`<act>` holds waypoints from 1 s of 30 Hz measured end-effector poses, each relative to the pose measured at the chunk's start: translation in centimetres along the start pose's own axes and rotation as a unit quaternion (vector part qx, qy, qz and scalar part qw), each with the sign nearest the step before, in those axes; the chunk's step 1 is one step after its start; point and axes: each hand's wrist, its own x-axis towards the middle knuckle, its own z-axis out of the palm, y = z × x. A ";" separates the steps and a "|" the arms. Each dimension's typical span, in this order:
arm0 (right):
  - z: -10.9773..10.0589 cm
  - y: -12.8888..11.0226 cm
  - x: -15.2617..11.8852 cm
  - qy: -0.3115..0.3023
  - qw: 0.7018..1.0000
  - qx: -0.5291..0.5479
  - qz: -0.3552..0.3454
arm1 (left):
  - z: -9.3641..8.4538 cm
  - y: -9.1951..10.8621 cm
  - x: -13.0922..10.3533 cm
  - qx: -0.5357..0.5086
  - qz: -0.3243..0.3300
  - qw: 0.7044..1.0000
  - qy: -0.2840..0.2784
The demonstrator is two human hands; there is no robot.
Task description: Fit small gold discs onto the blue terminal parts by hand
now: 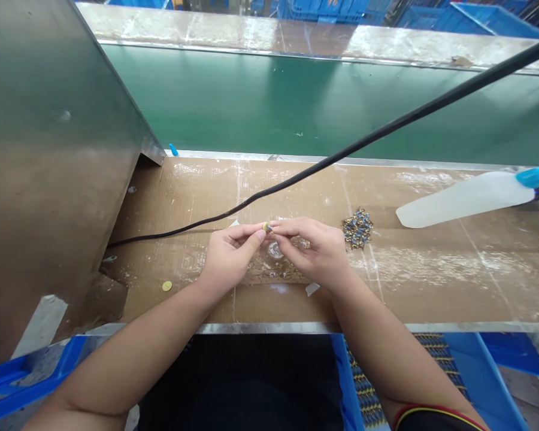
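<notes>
Here, yellow-and-blue part (266, 227): sits between the two hands, over the middle of the bench, apparently because so small a thing needs fingertips from both sides.
Left hand (227, 254): thumb and index finger pinch the part's yellow side, likely to keep it steady.
Right hand (318, 248): thumb and index fingertips meet at the blue end; whether they grip or merely touch it cannot be told.
Pile of blue-and-brass pieces (357, 228): heaped just beside the right hand, probably for a short reach.
White bottle (467, 199): farther right, blue-topped; standing or lying is unclear.
Yellow disc (167, 286): flat, left of the left forearm.
Benchtop cardboard (431, 299): brown, scuffed and shiny in patches, with pale tape lines, presumably there to protect the bench.
Black cable (314, 167): runs from beside the metal cabinet (63, 149) to the upper right.
Green conveyor belt (251, 96): beyond the cardboard.
Room: blue crates (326, 11) behind; a blue bin (487, 371) below the bench's near edge.
</notes>
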 end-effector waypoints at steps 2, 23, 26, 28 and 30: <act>0.0 0.0 0.0 -0.001 1.000 0.002 -0.005 | 0.1 0.2 -0.1 0.011 0.012 1.000 0.003; 0.1 0.6 0.0 0.009 0.999 0.031 -0.013 | -0.4 -0.8 0.4 0.002 0.007 1.000 0.018; 0.1 0.4 -0.1 0.020 0.999 0.042 0.003 | -0.3 -0.8 0.5 -0.006 0.004 1.000 0.026; 0.1 0.3 -0.2 0.031 0.998 0.051 0.017 | -0.2 -0.8 0.4 -0.016 0.003 0.999 0.033; 0.1 0.2 -0.2 0.034 0.997 0.058 0.025 | -0.2 -0.7 0.4 -0.023 0.005 0.999 0.038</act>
